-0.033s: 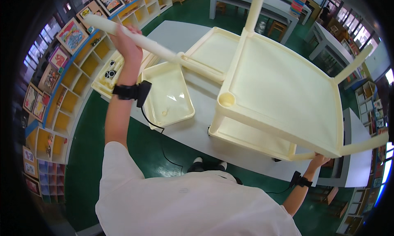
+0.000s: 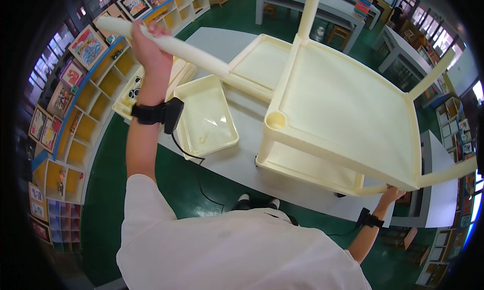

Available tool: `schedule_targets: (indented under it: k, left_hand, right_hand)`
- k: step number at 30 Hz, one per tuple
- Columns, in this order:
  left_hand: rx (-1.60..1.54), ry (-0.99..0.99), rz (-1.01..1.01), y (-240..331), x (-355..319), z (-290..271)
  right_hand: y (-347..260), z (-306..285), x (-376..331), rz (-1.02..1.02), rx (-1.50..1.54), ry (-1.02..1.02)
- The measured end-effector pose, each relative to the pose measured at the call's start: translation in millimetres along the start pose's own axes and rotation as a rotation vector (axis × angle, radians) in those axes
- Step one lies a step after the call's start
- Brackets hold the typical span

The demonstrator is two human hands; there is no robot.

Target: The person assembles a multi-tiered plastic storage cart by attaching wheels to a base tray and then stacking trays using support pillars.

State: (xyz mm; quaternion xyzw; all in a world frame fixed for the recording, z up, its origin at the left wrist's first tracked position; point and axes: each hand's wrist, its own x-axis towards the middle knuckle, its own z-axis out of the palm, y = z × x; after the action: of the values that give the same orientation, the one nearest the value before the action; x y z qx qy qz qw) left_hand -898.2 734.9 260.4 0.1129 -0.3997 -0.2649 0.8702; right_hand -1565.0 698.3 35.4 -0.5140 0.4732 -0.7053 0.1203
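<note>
My left hand (image 2: 154,50) is wrapped round a long cream plastic pole (image 2: 194,55), raised at the upper left. The pole slants down to the right toward a cream tray (image 2: 262,63); I cannot tell whether its lower end is joined there or only overlaps it. A cream plastic shelf cart (image 2: 353,113) stands on a grey-white table. Its upper shelf has posts at three corners and a round open socket (image 2: 276,120) at the near left corner. My right hand (image 2: 393,193) is closed on a post under the near right corner, its fingers partly hidden.
A loose cream tray (image 2: 206,123) with a small ring-shaped piece lies on the table (image 2: 242,156). Beside it is a box of parts with black-and-white wheels (image 2: 133,92). Shelving with framed pictures (image 2: 91,45) curves along the left. A cable (image 2: 186,149) hangs from my left wrist.
My left hand has shifted slightly up and left. The pole's lower end sits a little further right and lower against the tray edge. My right hand has stayed in place.
</note>
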Motion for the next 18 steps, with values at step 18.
schedule_targets:
  k: [18]
  left_hand:
    - [0.223,-0.649,-0.368,-43,-86,175]
  right_hand:
    - [-15,5,-1,0.120,0.148,0.052]
